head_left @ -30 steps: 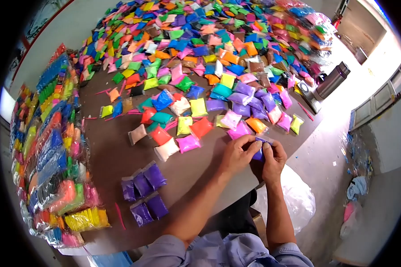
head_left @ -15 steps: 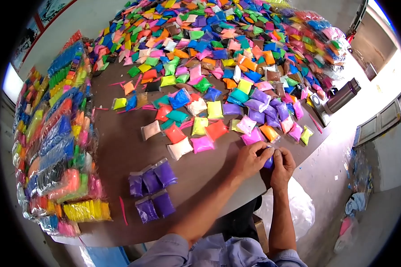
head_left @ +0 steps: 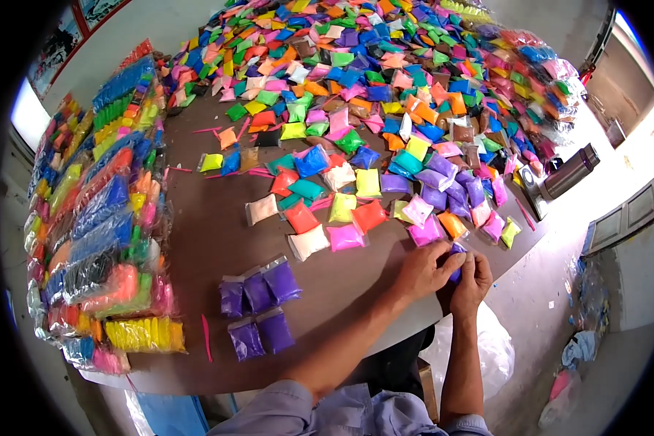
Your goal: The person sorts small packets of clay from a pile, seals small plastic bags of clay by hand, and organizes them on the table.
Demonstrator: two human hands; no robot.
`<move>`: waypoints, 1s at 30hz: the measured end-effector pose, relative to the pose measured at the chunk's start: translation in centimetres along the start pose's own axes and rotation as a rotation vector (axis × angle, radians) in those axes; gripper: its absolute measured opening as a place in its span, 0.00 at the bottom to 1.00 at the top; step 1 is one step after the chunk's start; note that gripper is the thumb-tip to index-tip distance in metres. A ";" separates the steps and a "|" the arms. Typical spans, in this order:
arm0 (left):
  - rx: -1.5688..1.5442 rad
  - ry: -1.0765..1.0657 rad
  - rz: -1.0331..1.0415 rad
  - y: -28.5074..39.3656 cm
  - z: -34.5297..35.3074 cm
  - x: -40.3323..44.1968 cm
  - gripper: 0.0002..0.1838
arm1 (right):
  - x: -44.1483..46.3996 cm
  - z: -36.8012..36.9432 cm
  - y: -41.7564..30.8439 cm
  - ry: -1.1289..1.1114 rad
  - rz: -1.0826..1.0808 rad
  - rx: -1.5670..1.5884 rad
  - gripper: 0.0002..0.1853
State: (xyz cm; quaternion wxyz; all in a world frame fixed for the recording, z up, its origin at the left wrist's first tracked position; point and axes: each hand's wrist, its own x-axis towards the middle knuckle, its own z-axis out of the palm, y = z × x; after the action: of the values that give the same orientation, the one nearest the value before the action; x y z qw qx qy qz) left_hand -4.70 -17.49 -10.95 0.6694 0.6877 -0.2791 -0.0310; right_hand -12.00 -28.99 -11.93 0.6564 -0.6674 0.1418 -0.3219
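Observation:
Near the table's right front edge, my left hand (head_left: 423, 272) and my right hand (head_left: 471, 286) meet around a small purple packet (head_left: 455, 263). Fingers of both hands pinch its top, and much of the packet is hidden behind them. Just beyond my hands lie a pink packet (head_left: 426, 231) and an orange packet (head_left: 453, 224). To the left of my forearm, several purple packets (head_left: 257, 291) are laid out in two rows, touching one another.
A large heap of coloured packets (head_left: 341, 58) covers the table's far side. Bundled packets in clear bags (head_left: 98, 247) are stacked at the left. A dark metal flask (head_left: 572, 171) lies at the right edge. A pink strip (head_left: 207, 338) lies near the front.
The view has shifted slightly, so everything on the table appears a little further right. My hands stay together on the purple packet, with the right fingers now more upright.

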 end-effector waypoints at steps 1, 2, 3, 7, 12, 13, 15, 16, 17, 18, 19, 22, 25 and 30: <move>0.057 -0.032 0.028 -0.4 0.1 0.0 0.14 | 0.0 0.0 0.0 0.016 -0.002 -0.004 0.09; 0.027 -0.011 0.038 -0.7 0.3 0.0 0.14 | 0.0 0.2 0.0 0.013 -0.002 -0.002 0.09; 0.030 -0.008 0.037 -1.1 0.3 0.0 0.14 | 0.0 0.4 -0.2 0.004 -0.001 -0.024 0.10; 0.078 0.040 0.005 -1.0 -0.1 -0.1 0.14 | 0.2 1.2 -1.7 -0.057 -0.039 -0.212 0.11; 0.055 0.008 -0.049 0.3 -0.2 -0.1 0.15 | 0.2 0.6 -0.5 -0.021 -0.047 -0.151 0.11; 0.014 0.007 -0.018 0.7 -0.2 -0.1 0.15 | 0.2 0.4 -0.3 -0.005 -0.043 -0.094 0.11; -0.028 0.003 0.012 0.7 0.0 -0.1 0.15 | 0.2 0.4 -0.1 0.014 -0.020 -0.067 0.11; 0.005 -0.002 0.028 0.2 0.1 -0.1 0.15 | 0.2 0.4 0.0 0.029 0.002 -0.039 0.11; 0.038 -0.007 0.044 0.0 0.1 -0.1 0.14 | 0.2 0.5 -0.1 0.030 0.005 -0.039 0.11; 0.038 -0.009 0.042 -0.1 0.1 -0.1 0.14 | 0.2 0.6 -0.1 0.023 -0.006 -0.047 0.12; 0.032 -0.021 0.000 -0.1 0.0 -0.1 0.14 | 0.2 0.7 -0.3 0.016 -0.017 -0.055 0.12; 0.040 -0.031 -0.060 -0.2 -0.2 -0.1 0.14 | 0.3 1.0 -1.0 -0.022 0.003 -0.155 0.12; 0.072 -0.046 -0.092 -0.2 -0.4 -0.1 0.13 | 0.2 1.0 -0.9 -0.022 0.031 -0.133 0.12; 0.003 -0.054 -0.056 -0.3 0.2 -0.1 0.13 | 0.3 0.6 -0.3 0.014 0.013 -0.076 0.14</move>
State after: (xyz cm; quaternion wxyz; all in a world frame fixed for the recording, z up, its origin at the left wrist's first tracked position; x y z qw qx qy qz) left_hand -4.81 -17.61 -11.26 0.6596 0.6951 -0.2776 -0.0679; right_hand -11.48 -28.68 -11.51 0.6317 -0.6885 0.1628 -0.3170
